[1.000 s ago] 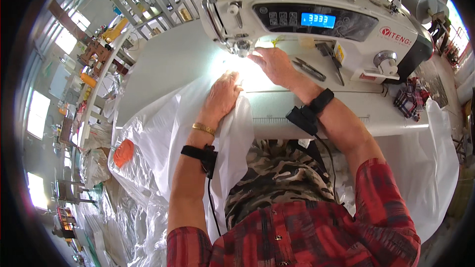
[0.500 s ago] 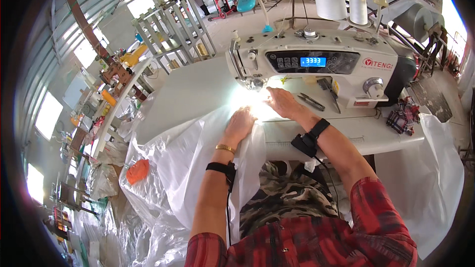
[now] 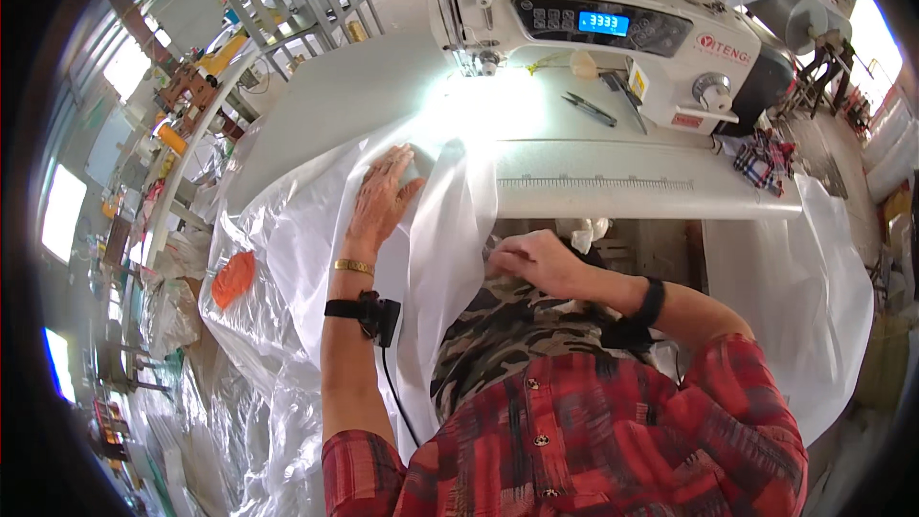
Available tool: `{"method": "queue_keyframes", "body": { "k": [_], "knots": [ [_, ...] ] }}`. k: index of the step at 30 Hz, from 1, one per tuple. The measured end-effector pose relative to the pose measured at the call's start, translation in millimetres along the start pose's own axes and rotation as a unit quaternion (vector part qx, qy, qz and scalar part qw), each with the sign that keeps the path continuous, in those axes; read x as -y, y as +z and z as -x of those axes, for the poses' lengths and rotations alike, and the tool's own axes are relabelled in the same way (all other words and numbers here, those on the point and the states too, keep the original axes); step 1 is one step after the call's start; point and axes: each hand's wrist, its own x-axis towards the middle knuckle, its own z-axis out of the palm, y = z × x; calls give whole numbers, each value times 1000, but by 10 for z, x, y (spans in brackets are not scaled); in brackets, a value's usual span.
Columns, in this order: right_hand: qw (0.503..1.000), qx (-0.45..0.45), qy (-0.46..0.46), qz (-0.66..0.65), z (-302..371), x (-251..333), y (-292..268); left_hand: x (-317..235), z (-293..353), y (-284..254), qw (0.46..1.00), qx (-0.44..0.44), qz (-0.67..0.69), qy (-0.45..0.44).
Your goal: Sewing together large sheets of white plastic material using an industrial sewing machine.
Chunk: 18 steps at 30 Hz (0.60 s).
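My left hand (image 3: 386, 196) lies flat, fingers stretched out, on a thin white sheet (image 3: 321, 230) that hangs over the front of the sewing table (image 3: 330, 91). The sheet runs up toward the needle area of a white sewing machine (image 3: 603, 24), where bright lamp glare hides the stitching spot. Over my lap, beside the right edge of the sheet, my right hand (image 3: 541, 263) has its fingers curled together. Whether it pinches the sheet's edge or anything else I cannot make out.
Thread snips (image 3: 590, 109) and a black-handled tool (image 3: 627, 96) lie under the machine arm. A plaid cloth (image 3: 763, 163) rests at the table's right end. More white sheet (image 3: 785, 268) hangs there. An orange piece (image 3: 233, 280) lies on the clear plastic at left.
Both hands have left the needle area. My left hand has slid back and left onto the sheet; my right hand has dropped toward my lap. The head view has tilted down.
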Motion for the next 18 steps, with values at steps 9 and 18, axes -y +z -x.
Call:
{"method": "queue_keyframes", "body": {
  "k": [9,18],
  "knots": [
    [956,126,59,-259,-35,-274,807,134,-76,16,1000,-4,5,13],
    [967,138,53,-208,-55,-74,715,186,-13,42,999,-2,19,30]
  ]
}}
